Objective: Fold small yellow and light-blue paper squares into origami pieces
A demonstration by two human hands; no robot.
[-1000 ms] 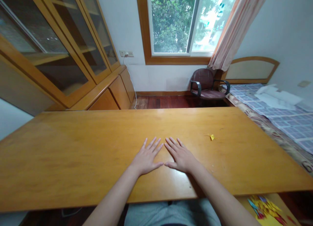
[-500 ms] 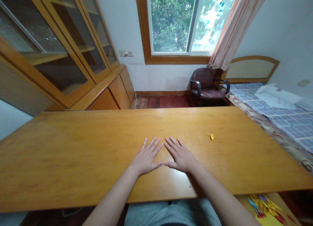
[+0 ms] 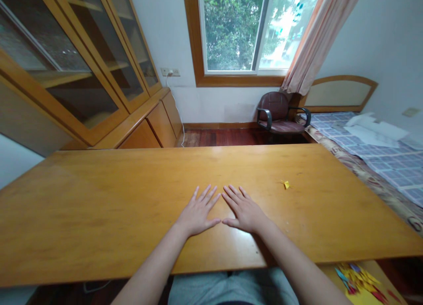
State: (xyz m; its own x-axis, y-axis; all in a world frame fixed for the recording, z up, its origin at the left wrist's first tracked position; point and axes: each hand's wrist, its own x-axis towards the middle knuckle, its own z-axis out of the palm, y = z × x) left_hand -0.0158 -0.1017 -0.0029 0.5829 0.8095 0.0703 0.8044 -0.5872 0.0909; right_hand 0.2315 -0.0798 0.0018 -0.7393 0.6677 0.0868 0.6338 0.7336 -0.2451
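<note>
left hand, right hand flat on desk, side by side, fingers open, spread, holding nothing. yellow paper scrap on desk, right of right hand, apart. good rest: even palm pressure.

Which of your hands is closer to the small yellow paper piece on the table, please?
Right. The right hand lies flat just left of the yellow paper piece, apart from it; the left hand lies farther left, beside the right.
</note>
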